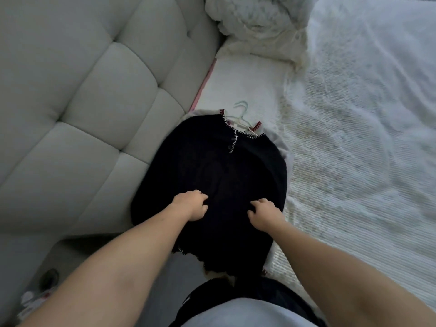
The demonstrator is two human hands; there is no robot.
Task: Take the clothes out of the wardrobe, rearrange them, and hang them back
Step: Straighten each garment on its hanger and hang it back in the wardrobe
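A black knit top (212,166) with white stitched edging lies flat on the bed, its collar pointing away from me. Beneath it a white garment with red stitching (256,127) shows at the collar and right side. A pale green hanger (241,115) pokes out at the neck. My left hand (192,205) rests on the lower part of the black top, fingers curled into the cloth. My right hand (264,214) sits beside it, fingers bent and pressing on the fabric. Whether either hand pinches the cloth is unclear.
A padded light grey headboard (82,102) stands at the left. A crumpled white duvet (259,22) is heaped at the top, and a white textured bedspread (365,149) covers the right side. A slipper (33,300) lies on the floor at the lower left.
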